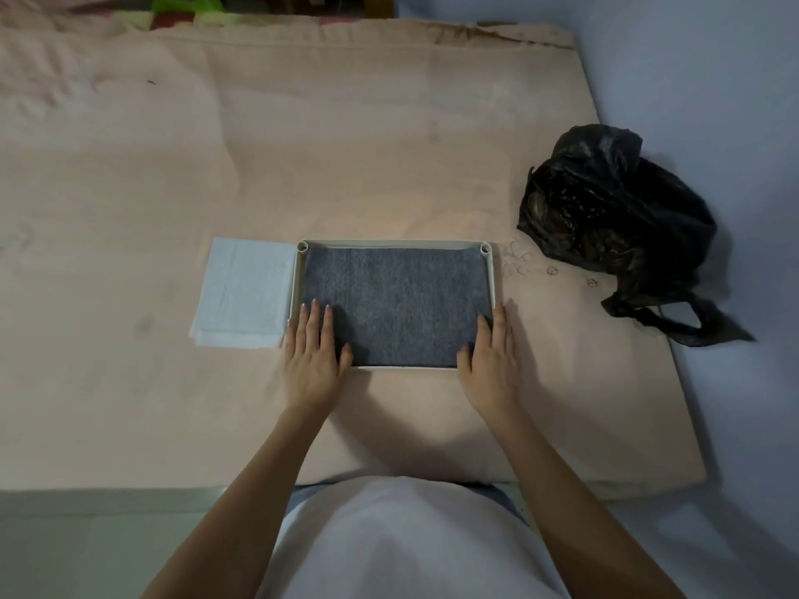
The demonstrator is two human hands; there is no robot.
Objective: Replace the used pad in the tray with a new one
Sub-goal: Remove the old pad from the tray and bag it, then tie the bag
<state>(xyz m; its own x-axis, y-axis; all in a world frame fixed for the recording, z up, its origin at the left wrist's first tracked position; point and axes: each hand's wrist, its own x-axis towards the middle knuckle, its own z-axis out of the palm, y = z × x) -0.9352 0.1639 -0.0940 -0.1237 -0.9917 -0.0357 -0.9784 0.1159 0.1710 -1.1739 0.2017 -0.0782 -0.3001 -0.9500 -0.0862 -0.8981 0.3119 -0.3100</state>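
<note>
Here, from my remote seat, I see the shallow rectangular cream plastic tray [394,243] lying at the centre of the pale pink cloth-covered mattress [302,144], with the flat grey felt-like pad [397,304] filling its floor edge to edge. The left hand [312,356] rests at the tray's 7 o'clock corner, fingers straight and together, laid flat on the pad with the thumb spread toward the near rim; it grips nothing. The right hand [493,356] sits at the 5 o'clock corner, fingers extended along the right rim, thumb lying on the pad near the front edge; whether it pinches the pad's edge I cannot tell. The tray's rim is smooth and thin, with small round sockets at both far corners. At 9 o'clock from the tray, touching its left rim, lies a folded white quilted sheet [244,294], soft and lightly creased. At 2 o'clock, well apart from the hands, a crumpled glossy black plastic bag [614,218] slumps on the mattress edge against the bluish wall [713,80].
</note>
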